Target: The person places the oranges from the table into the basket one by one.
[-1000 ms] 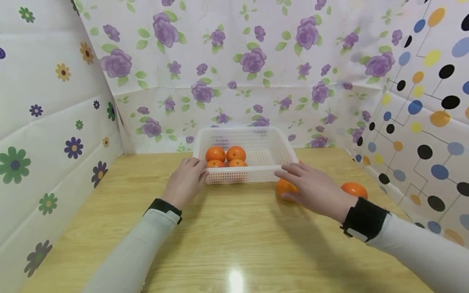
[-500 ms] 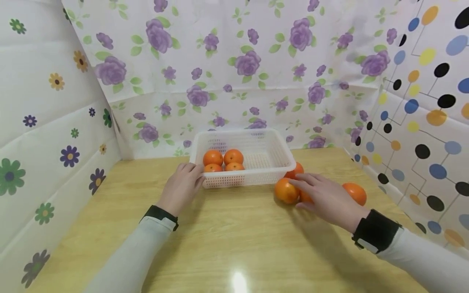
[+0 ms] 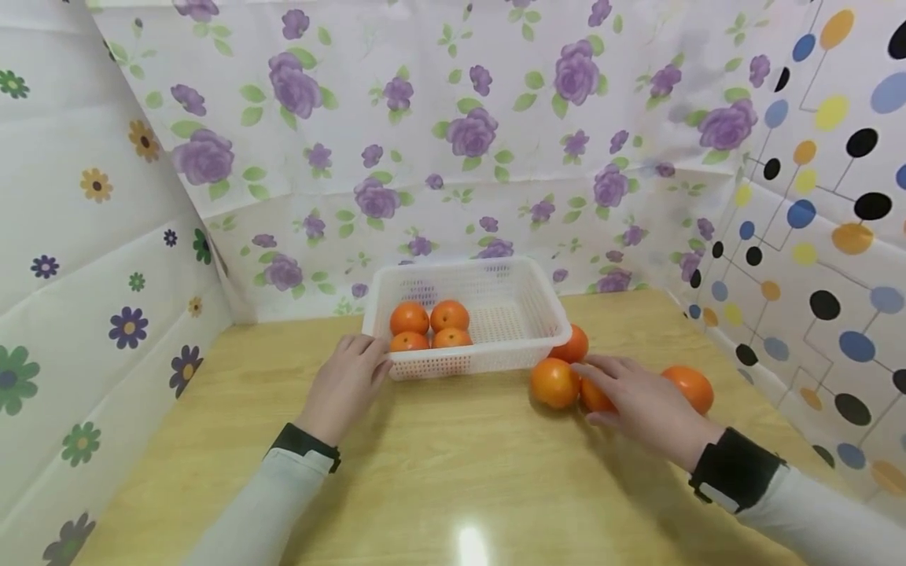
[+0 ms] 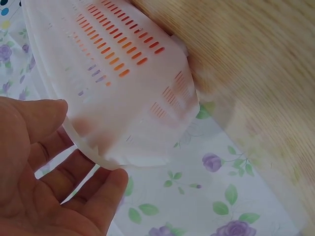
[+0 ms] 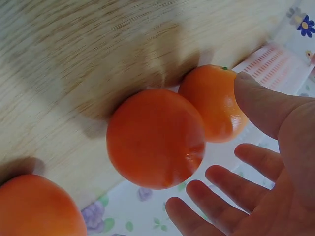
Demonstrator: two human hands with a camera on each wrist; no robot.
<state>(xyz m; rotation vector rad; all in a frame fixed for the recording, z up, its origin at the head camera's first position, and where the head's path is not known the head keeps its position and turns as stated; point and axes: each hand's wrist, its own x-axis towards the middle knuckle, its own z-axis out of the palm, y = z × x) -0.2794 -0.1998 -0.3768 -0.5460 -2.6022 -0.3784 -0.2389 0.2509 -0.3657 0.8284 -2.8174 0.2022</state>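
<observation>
A white perforated plastic basket (image 3: 499, 358) stands at the back of the table with several oranges (image 3: 449, 316) in its left part. My left hand (image 3: 343, 389) holds the basket's front left corner. In the left wrist view, that hand's thumb and fingers (image 4: 110, 189) pinch the basket rim (image 4: 86, 147). My right hand (image 3: 647, 409), fingers loosely spread, hovers over an orange (image 3: 596, 395) it partly hides. Just left of that lies another orange (image 3: 555, 384). In the right wrist view, a gap separates the fingers from the nearest orange (image 5: 155, 140).
One orange (image 3: 572, 343) lies against the basket's right front corner, and another (image 3: 690, 387) sits right of my right hand. Floral sheeting (image 3: 470, 134) hangs behind the basket. Patterned sheets close off the left side and the right side (image 3: 828, 303).
My right hand has moved right, from the basket's front right corner and the orange beside it to over the neighbouring orange. The left hand keeps its hold on the basket.
</observation>
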